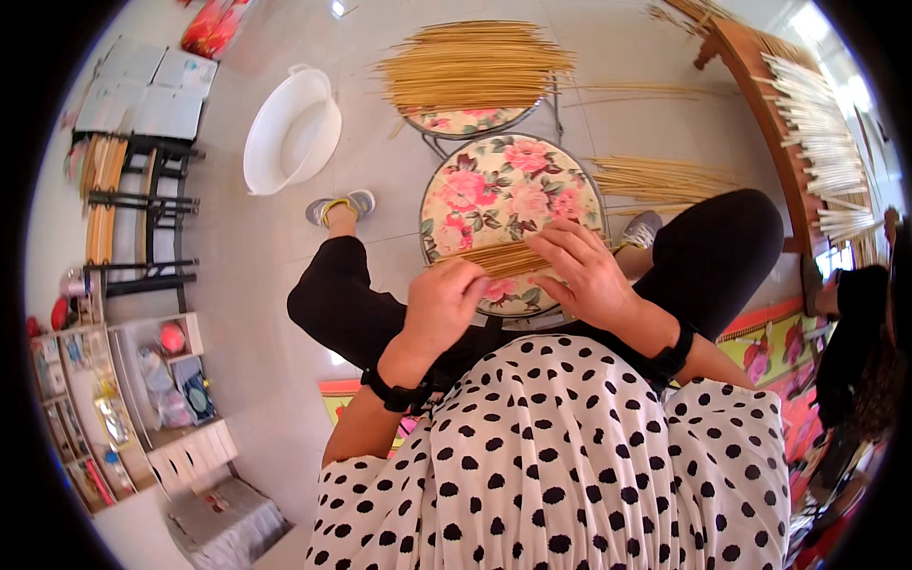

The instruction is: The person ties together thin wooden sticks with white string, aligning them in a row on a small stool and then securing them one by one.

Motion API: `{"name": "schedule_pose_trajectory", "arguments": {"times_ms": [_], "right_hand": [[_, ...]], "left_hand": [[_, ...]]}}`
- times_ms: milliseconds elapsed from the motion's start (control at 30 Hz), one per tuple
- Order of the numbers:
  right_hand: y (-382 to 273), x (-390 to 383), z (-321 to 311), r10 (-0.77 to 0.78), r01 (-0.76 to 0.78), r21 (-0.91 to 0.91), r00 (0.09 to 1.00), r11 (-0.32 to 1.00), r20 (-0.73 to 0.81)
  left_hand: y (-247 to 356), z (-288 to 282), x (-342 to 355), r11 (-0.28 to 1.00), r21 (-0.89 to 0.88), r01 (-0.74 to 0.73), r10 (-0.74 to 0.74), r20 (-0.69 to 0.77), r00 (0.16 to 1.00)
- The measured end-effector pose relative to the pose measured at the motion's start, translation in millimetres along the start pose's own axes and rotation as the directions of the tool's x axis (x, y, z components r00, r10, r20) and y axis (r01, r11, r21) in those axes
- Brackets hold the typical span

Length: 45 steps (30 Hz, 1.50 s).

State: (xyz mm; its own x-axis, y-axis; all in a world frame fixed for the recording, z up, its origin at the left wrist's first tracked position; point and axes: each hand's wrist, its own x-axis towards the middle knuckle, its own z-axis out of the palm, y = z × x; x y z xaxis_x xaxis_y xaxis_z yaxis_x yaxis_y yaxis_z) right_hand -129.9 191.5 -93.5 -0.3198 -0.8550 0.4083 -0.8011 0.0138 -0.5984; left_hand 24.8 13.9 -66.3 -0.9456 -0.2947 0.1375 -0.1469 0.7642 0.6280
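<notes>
Left fingers [465,274] curled inward at the near-left end of a slim bundle of tan sticks [502,259]; fingertips close to the thumb, but whether they pinch any sticks, cannot tell. Right fingers [564,243] half extended, slightly parted, laid over the bundle's right end; thumb stands off from them on the near side, no firm grip seen. Bundle lies crosswise between the two sets of fingers.

Under bundle and fingers: round stool [508,204], pink flowers on cream, dark rim. Black wristbands [676,352] behind the fingers, one per wrist. Dark-trousered knees [717,249] spread either side.

Right of the right fingers, farther out: loose sticks [665,179] on the floor [380,271]. Straight ahead of the fingers, past the stool: a second floral stool [472,122] under a large stick pile [475,66]. Ahead and left: white basin [318,133]. Far right, ahead: brown wooden counter [777,142] bearing pale sticks [807,123]. Far left, level with the fingers and behind: white shelf unit [195,461].
</notes>
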Motion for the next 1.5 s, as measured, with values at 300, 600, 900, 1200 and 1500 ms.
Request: {"name": "schedule_pose_trajectory", "arguments": {"times_ms": [300,600,900,1200,1500], "right_hand": [[-16,23,-10,-0.238,0.249,-0.114,0.966,0.962,0.1],[6,12,-24,-0.252,0.254,-0.206,0.967,0.945,0.039],[-17,5,-30,-0.096,0.069,-0.145,0.977,0.987,-0.19],[-10,-9,-91,-0.095,0.075,-0.062,0.891,0.995,-0.445],[9,-65,-168,-0.012,-0.081,-0.064,0.519,0.995,-0.855]], "left_hand": [[17,5,9,0.985,-0.171,0.025,-0.007,0.101,0.995],[29,6,17,0.968,-0.221,0.115,-0.106,0.056,0.993],[51,-10,46,0.951,-0.267,-0.154,0.18,0.074,0.981],[54,-23,58,0.927,-0.363,-0.095,0.058,-0.114,0.992],[38,26,85,0.98,0.057,-0.189,0.173,0.214,0.961]]}}
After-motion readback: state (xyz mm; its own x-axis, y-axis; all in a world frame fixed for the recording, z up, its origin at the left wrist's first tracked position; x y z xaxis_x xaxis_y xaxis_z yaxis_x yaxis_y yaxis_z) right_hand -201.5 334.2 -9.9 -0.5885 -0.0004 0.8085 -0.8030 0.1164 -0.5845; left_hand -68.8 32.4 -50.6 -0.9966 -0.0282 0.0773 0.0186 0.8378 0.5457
